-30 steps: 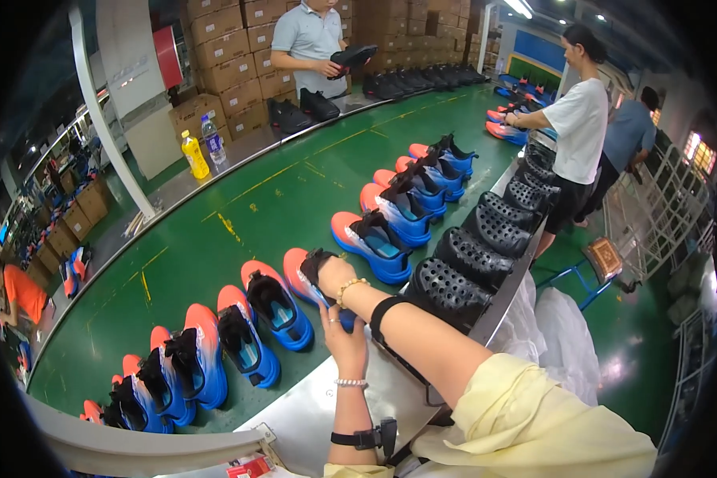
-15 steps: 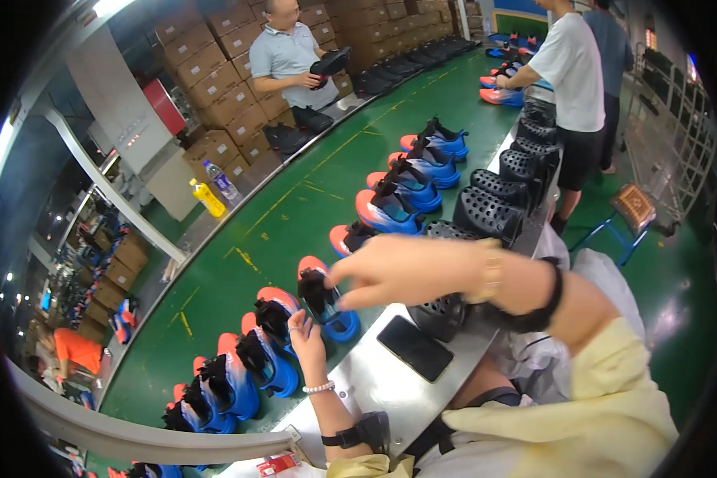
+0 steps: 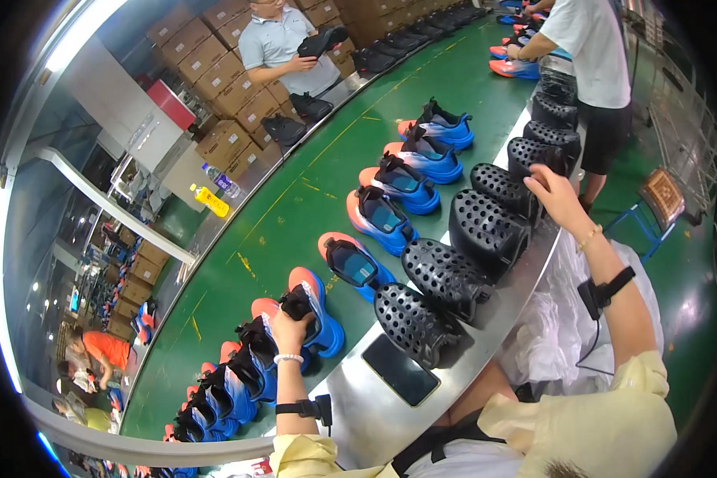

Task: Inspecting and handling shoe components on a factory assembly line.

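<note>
The left hand (image 3: 292, 327) keeps its closed grip on the near blue-and-orange shoe (image 3: 315, 307) on the green conveyor (image 3: 295, 207), while the right hand (image 3: 556, 195) has swung far right, fingers now curled onto a black perforated mould (image 3: 511, 185).

Across the green belt (image 3: 295, 215) from the counter (image 3: 486, 319), cardboard boxes (image 3: 215, 72) are stacked; a yellow bottle (image 3: 209, 201) and a clear bottle (image 3: 220, 182) lie below them.

Bare green belt (image 3: 239, 239) lay open left of the shoe row (image 3: 374, 215); black perforated moulds (image 3: 446, 275) crowded the steel tabletop (image 3: 358, 398) edge.
</note>
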Demonstrator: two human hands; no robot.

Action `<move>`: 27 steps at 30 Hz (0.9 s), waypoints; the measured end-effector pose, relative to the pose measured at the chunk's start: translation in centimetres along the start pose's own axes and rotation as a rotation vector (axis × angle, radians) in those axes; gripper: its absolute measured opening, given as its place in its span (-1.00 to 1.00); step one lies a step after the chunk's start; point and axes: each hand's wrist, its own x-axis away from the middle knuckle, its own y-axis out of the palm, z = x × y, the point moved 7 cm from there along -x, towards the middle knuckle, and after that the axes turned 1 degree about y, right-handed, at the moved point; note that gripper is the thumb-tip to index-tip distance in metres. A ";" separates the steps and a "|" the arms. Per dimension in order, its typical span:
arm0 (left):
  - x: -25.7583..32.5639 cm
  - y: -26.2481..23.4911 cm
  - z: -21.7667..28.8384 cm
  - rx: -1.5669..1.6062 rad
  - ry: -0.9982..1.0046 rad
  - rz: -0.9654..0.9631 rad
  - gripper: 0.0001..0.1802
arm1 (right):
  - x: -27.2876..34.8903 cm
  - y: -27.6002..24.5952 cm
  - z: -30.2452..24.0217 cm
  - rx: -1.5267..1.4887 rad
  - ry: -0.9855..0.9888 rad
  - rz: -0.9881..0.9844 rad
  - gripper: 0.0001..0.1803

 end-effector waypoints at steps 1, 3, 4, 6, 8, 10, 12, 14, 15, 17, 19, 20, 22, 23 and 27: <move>0.4 -0.1 -0.2 -0.113 -0.089 0.030 -0.39 | 0.2 0.7 0.4 -0.104 0.065 -0.064 -0.43; 1.1 -0.4 0.2 -0.135 -0.121 0.166 -0.51 | 0.6 1.8 0.5 -0.094 0.036 -0.076 -0.43; 1.1 -0.2 0.5 -0.202 -0.161 0.199 -0.51 | 0.9 1.5 0.4 -0.064 0.018 -0.068 -0.42; 1.4 -0.3 -0.2 -0.285 -0.207 0.232 -0.48 | 1.3 1.7 -1.5 0.116 -0.030 -0.106 -0.33; 0.6 0.0 -1.0 -0.221 -0.141 0.177 -0.44 | 1.5 1.7 -2.0 0.185 -0.091 -0.072 -0.29; -0.4 0.3 -1.7 -0.056 -0.027 -0.015 -0.30 | 1.3 1.9 -1.4 0.153 0.005 -0.104 -0.25; -1.0 0.1 -2.8 0.064 0.016 -0.165 -0.20 | 1.3 1.9 -1.3 0.155 -0.010 -0.083 -0.25; -0.8 0.1 -2.5 0.026 -0.026 -0.171 -0.20 | 1.5 1.8 -1.3 0.157 0.008 -0.068 -0.25; -0.6 0.1 -1.8 -0.108 -0.092 -0.128 -0.34 | 1.6 1.6 -1.0 0.153 0.009 -0.049 -0.26; 0.5 -0.7 -1.6 -0.276 -0.207 -0.026 -0.53 | 1.8 1.5 -2.0 0.082 0.005 -0.036 -0.28; 0.9 -0.6 -2.8 -0.197 -0.182 0.133 -0.69 | 1.8 0.4 -3.9 0.077 -0.113 0.075 -0.29; 0.8 -0.6 -3.1 -0.189 -0.195 0.145 -0.67 | 2.0 -0.6 -4.6 0.045 -0.072 0.070 -0.31; 0.5 -1.1 -3.3 -0.152 -0.190 0.083 -0.62 | 2.0 -2.2 -6.5 -0.056 -0.037 0.067 -0.34; 0.4 -1.7 -3.0 -0.133 -0.178 0.075 -0.59 | 2.4 -3.6 -8.5 -0.140 -0.136 0.146 -0.35; 5.4 -7.4 8.4 -0.115 0.211 0.673 -0.67 | 5.3 -8.7 -14.1 -0.429 -0.137 0.134 -0.54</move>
